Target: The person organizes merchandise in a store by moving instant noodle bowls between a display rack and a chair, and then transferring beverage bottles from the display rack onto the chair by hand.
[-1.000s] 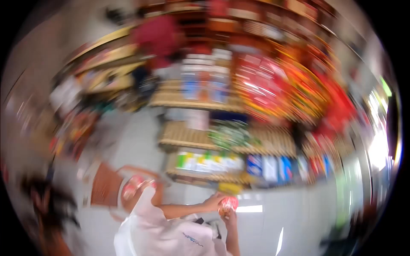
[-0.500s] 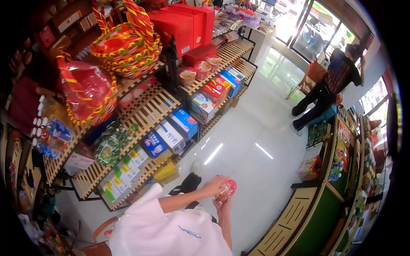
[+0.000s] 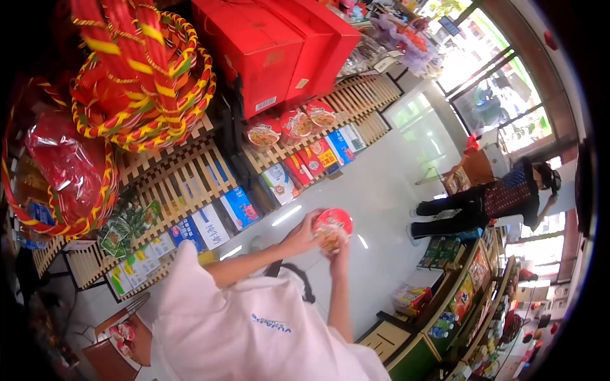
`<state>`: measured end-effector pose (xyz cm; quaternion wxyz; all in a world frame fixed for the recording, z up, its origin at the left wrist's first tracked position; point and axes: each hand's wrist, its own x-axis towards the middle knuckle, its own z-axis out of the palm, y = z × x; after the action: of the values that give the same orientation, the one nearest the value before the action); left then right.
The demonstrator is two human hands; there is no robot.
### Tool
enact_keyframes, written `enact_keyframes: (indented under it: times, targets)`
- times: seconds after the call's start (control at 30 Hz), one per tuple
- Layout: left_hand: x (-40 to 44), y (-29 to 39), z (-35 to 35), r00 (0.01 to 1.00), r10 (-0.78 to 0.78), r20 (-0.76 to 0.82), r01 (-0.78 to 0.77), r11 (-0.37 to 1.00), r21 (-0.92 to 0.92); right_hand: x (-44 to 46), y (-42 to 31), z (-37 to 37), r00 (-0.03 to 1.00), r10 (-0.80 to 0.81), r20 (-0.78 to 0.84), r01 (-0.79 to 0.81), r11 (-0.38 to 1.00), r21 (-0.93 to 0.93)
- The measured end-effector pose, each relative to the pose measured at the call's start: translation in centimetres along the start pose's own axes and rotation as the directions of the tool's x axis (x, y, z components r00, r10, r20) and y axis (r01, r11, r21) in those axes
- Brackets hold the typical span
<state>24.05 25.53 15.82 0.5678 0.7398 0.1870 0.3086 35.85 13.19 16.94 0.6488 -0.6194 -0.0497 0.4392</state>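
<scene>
A round tub with a red label and tan contents (image 3: 333, 228) is held between both hands in front of the body. My left hand (image 3: 306, 232) grips its left side, and my right hand (image 3: 338, 253) closes on its lower right side. Three similar tubs (image 3: 295, 126) stand in a row on the slatted wooden shelf (image 3: 372, 90), beyond the hands, beside large red boxes (image 3: 270, 54). Several more red tubs (image 3: 122, 335) sit on a brown chair (image 3: 101, 357) at the lower left.
Red and yellow woven baskets (image 3: 143, 89) stand on the upper left rack, with milk cartons (image 3: 210, 227) below. A person in dark clothes (image 3: 502, 198) stands by the right-hand shelves (image 3: 438, 317). Pale tiled floor (image 3: 381, 254) lies between the shelves.
The view has swung round from the left shelves and come nearer the row of tubs and red boxes. Both hands still hold the tub.
</scene>
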Motion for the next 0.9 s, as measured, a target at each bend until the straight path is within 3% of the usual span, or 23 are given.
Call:
enact_keyframes:
  times: [0.13,0.27,0.3,0.37,0.43,0.57,0.67,0.8,0.9]
  targets:
    - [8.5,-0.2,-0.7,0.994,0.047,-0.096,-0.031,0.986,0.167,10.6,-6.2,1.9,0.986,-0.07,0.149,0.065,0.997,0.035]
    - [16.9,-4.9,-0.8,0.989,-0.008,-0.149,0.012,1.0,0.021,22.8,-9.9,3.0,0.967,-0.092,0.238,0.129,0.981,-0.145]
    - [19.8,-6.0,-1.9,0.958,0.086,-0.272,-0.051,0.99,0.135,26.7,-11.4,5.2,0.94,-0.102,0.327,0.18,0.959,-0.219]
    - [22.1,-8.5,-5.2,0.906,0.089,-0.415,0.037,0.958,0.286,34.9,-12.4,10.1,0.846,-0.093,0.526,0.232,0.951,-0.205]
    - [21.2,-10.8,-6.5,0.842,-0.036,-0.538,0.259,0.902,0.345,38.7,-11.6,16.3,0.76,0.061,0.647,0.183,0.935,-0.304]
    - [16.9,-15.6,-4.5,0.58,-0.411,-0.703,0.684,0.714,0.147,40.2,-7.6,24.3,0.527,0.37,0.765,0.169,0.836,-0.522]
    - [15.2,-18.3,0.4,0.315,-0.61,-0.727,0.854,0.517,-0.064,42.5,-5.5,25.6,0.324,0.558,0.764,0.191,0.753,-0.63]
    - [14.8,-19.1,8.7,0.031,-0.702,-0.711,0.879,0.357,-0.315,41.2,-2.5,25.3,0.077,0.753,0.654,0.294,0.61,-0.736]
    - [16.0,-19.2,11.7,-0.032,-0.707,-0.707,0.852,0.35,-0.389,37.9,-0.5,24.6,-0.072,0.839,0.54,0.406,0.519,-0.752]
